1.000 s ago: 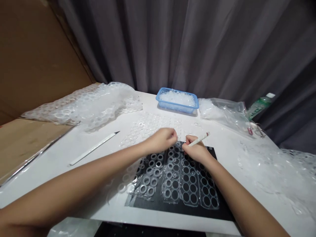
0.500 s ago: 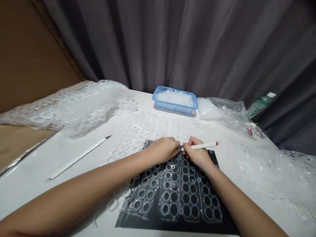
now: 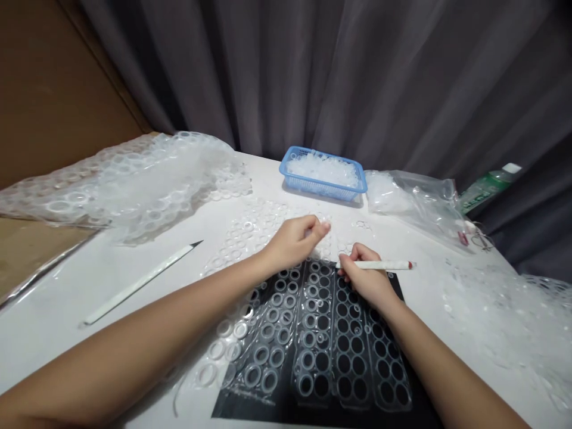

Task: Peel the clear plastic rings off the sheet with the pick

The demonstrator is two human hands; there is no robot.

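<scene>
In the head view, my right hand (image 3: 369,277) grips a slim white pen-like tool (image 3: 388,265) with a reddish end pointing right. Its other tip, at my fingers, is too small to make out. My left hand (image 3: 297,239) is raised a little to the left, thumb and index finger pressed together; anything between them is too small to see. Below both hands lies a black sheet (image 3: 254,408), bearing clear plastic strips (image 3: 315,339) with rows of round cut rings. Some circles hold a smaller inner ring, others show plain black.
A blue basket (image 3: 322,189) heaped with clear plastic pieces stands at the back. Clear ring-cut sheets (image 3: 147,185) are piled left, near a white pencil-like tool (image 3: 143,285). Plastic bags (image 3: 415,196), a green bottle (image 3: 489,186) and plastic scraps (image 3: 500,316) lie right.
My left hand has lifted away from the sheet and from the tool's tip, up and slightly left. My right hand still holds the tool, a little further right in view.
</scene>
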